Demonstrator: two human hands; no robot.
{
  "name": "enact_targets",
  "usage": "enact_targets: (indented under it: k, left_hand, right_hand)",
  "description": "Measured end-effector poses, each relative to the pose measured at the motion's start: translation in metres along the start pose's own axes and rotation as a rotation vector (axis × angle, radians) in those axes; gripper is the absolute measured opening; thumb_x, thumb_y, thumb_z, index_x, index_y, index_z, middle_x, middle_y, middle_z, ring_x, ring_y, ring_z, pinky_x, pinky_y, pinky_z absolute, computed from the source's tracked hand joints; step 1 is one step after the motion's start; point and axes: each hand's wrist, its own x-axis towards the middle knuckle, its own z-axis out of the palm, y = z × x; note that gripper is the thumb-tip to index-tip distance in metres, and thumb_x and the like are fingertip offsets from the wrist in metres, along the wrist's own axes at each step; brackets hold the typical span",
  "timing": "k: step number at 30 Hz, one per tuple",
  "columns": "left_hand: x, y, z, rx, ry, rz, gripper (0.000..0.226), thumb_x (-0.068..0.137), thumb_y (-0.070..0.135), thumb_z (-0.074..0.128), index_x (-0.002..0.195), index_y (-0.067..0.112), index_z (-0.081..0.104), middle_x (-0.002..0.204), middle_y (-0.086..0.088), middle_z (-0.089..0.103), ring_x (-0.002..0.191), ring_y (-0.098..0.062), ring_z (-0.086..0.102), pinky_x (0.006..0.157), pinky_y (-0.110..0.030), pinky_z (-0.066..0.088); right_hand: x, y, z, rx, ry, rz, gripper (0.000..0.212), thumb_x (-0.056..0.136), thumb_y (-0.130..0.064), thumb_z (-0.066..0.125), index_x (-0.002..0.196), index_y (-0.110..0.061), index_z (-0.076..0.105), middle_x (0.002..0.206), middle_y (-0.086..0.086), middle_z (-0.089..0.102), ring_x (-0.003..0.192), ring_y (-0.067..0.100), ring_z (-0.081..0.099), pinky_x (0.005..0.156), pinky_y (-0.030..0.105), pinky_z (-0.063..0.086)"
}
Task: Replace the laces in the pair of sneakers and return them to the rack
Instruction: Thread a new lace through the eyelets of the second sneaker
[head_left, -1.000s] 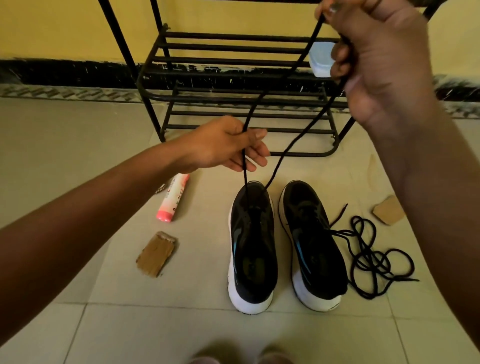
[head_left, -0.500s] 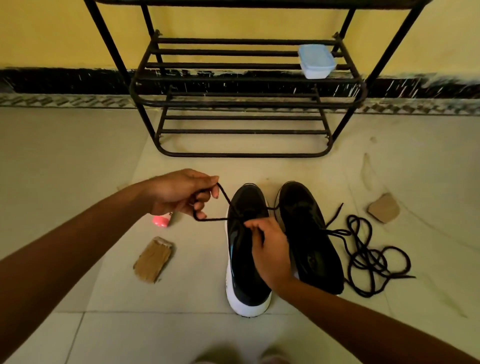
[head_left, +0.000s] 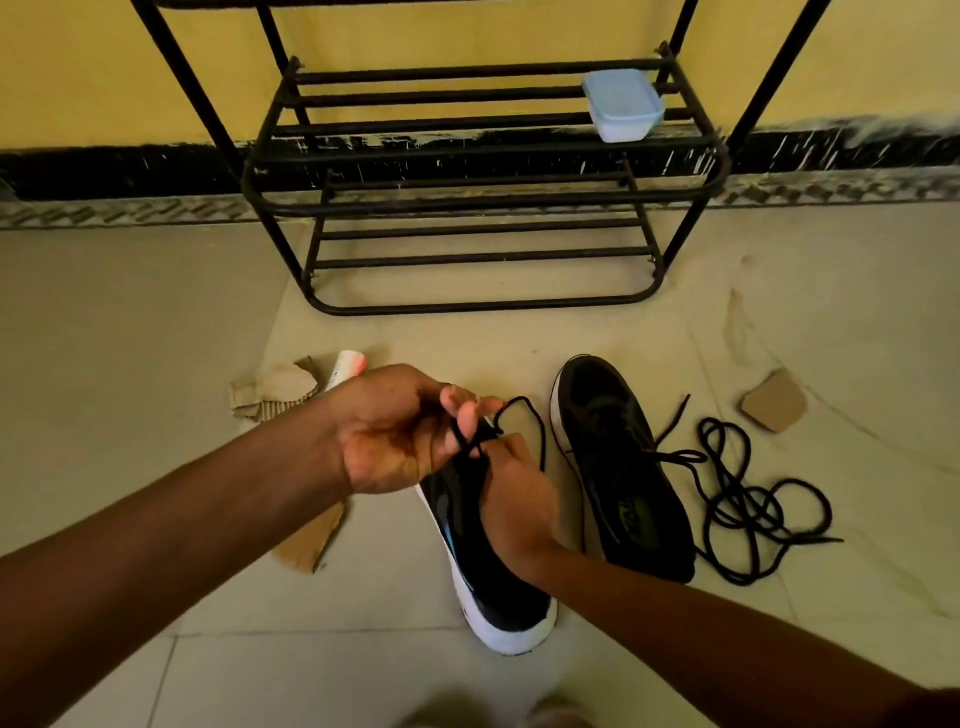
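Two hands work at frame centre: left hand (head_left: 395, 431) pinches the black lace (head_left: 521, 400) up top, right hand (head_left: 514, 499) pinches it at the sneaker (head_left: 493, 592) eyelets. Sneaker's long axis runs toe-up; right hand nearer.

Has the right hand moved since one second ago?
Yes. The right hand came down: it was raised in front of the rack; now it holds the lace over the left sneaker, below the rack.
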Motion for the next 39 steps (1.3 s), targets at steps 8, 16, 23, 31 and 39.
enact_targets:
  k: [8, 16, 23, 31, 39]
  left_hand:
    - [0.004, 0.016, -0.008, 0.655, 0.059, 0.154, 0.03, 0.1, 0.015, 0.036, 0.105, -0.001, 0.061, 0.056, -0.001, 0.049, 0.043, -0.009, 0.052, 0.043, -0.02, 0.05]
    - [0.001, 0.037, -0.007, 1.543, 0.23, 0.313, 0.051, 0.089, 0.04, 0.054, 0.132, 0.013, 0.047, 0.118, -0.005, 0.062, 0.105, -0.019, 0.061, 0.085, -0.031, 0.05]
    - [-0.022, 0.048, 0.023, 1.225, 0.15, 0.894, 0.035, 0.083, 0.038, 0.057, 0.11, 0.018, 0.065, 0.098, 0.004, 0.067, 0.086, 0.002, 0.061, 0.074, -0.013, 0.047]
    - [-0.024, 0.052, 0.012, 1.125, 0.325, 1.089, 0.012, 0.088, 0.027, 0.058, 0.096, 0.03, 0.066, 0.096, 0.012, 0.068, 0.085, 0.003, 0.063, 0.071, -0.009, 0.047]
    - [-0.037, 0.056, 0.006, 0.93, 0.378, 1.149, 0.013, 0.085, 0.017, 0.061, 0.095, 0.025, 0.061, 0.086, 0.003, 0.068, 0.083, -0.007, 0.068, 0.072, -0.021, 0.057]
  right_hand:
    - [0.013, 0.013, 0.001, 0.204, 0.029, 0.018, 0.023, 0.095, -0.01, 0.044, 0.104, -0.018, 0.064, 0.112, 0.002, 0.059, 0.085, 0.019, 0.061, 0.061, 0.009, 0.038]
    - [0.033, -0.022, -0.096, 0.768, 0.126, -0.131, 0.032, 0.086, -0.001, 0.061, 0.098, -0.028, 0.048, 0.087, -0.008, 0.064, 0.066, 0.004, 0.061, 0.06, 0.022, 0.051]
    - [0.032, -0.069, -0.151, 0.729, 0.172, -0.436, 0.04, 0.079, -0.001, 0.07, 0.092, -0.025, 0.041, 0.076, -0.004, 0.07, 0.054, 0.01, 0.052, 0.056, 0.02, 0.042]
    - [0.032, -0.031, -0.132, 0.207, -0.006, -0.295, 0.011, 0.082, -0.02, 0.071, 0.086, -0.021, 0.061, 0.082, -0.006, 0.065, 0.071, 0.006, 0.059, 0.068, 0.02, 0.051]
    - [0.012, 0.028, -0.034, -0.658, -0.569, -0.119, 0.026, 0.098, -0.003, 0.035, 0.109, -0.003, 0.059, 0.116, 0.015, 0.06, 0.106, 0.029, 0.059, 0.088, 0.036, 0.049]
